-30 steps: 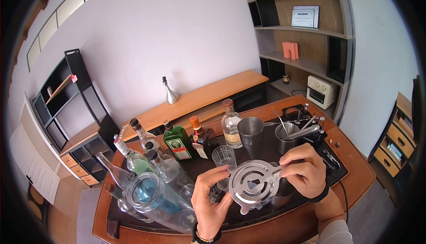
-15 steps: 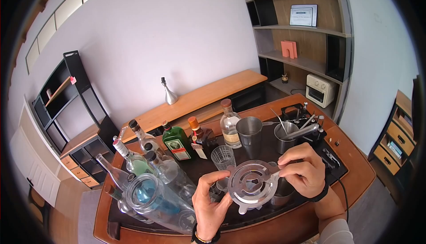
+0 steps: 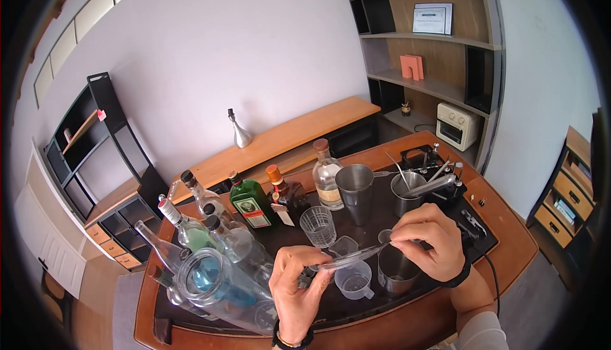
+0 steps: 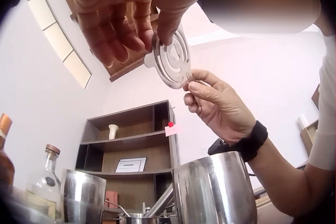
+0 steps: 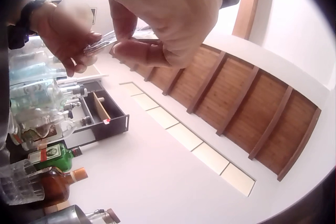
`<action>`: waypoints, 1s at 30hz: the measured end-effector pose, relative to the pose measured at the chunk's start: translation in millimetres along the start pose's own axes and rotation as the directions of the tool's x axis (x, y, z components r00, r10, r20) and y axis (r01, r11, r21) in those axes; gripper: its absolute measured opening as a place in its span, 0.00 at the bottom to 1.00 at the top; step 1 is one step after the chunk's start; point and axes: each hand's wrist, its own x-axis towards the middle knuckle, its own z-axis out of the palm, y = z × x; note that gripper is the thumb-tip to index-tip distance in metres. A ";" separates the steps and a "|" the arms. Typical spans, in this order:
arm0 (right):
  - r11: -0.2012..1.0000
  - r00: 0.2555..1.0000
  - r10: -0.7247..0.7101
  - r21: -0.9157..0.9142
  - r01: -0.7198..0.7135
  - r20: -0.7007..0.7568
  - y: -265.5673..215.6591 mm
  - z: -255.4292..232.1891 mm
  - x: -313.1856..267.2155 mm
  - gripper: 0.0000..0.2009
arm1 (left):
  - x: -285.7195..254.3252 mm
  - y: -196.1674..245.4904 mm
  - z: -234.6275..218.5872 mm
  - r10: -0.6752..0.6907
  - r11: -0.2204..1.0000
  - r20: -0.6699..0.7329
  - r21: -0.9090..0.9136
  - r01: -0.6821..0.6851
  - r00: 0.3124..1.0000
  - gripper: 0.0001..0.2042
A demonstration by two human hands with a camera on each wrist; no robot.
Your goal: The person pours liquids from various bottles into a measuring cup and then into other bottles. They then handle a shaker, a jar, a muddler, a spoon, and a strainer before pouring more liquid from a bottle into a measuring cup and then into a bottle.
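Observation:
Between both hands, above the bar mat, is a metal cocktail strainer (image 3: 352, 258) with curved slots, seen nearly edge-on in the head view. My left hand (image 3: 296, 289) pinches its left rim between thumb and fingers. The thumb and fingertips of my right hand (image 3: 431, 248) pinch its handle end. In the left wrist view the slotted face of the strainer (image 4: 172, 61) shows. Below it stand a small clear plastic cup (image 3: 354, 281) and a metal tin (image 3: 396, 272). A ribbed glass (image 3: 317, 228) is just behind.
Bottles crowd the left of the table, among them a green bottle (image 3: 250, 202) and a large glass jar (image 3: 207, 286). A tall shaker tin (image 3: 355, 194) stands at the back. To the right are a metal cup (image 3: 407, 192) holding tools and a black bar-tool stand (image 3: 439, 168).
The strainer has tilted from showing its slotted face to lying nearly edge-on, so the plastic cup and tin below now show. Both hands keep their pinch on it.

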 end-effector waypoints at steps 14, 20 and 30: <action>0.991 0.987 0.123 0.048 -0.128 0.100 -1.9 -2.1 0.2 0.19 | -8.9 -18.0 -1.2 -0.289 0.810 0.159 -0.485 0.329 0.944 0.05; 0.991 0.984 0.132 0.016 -0.134 0.117 -1.5 -2.5 1.4 0.20 | -7.3 -14.5 -0.7 -0.320 0.766 0.191 -0.525 0.372 0.928 0.05; 0.993 0.987 0.119 -0.024 -0.117 0.105 -0.5 -1.5 1.2 0.23 | -6.8 -18.1 0.6 -0.296 0.868 0.091 -0.389 0.308 0.951 0.06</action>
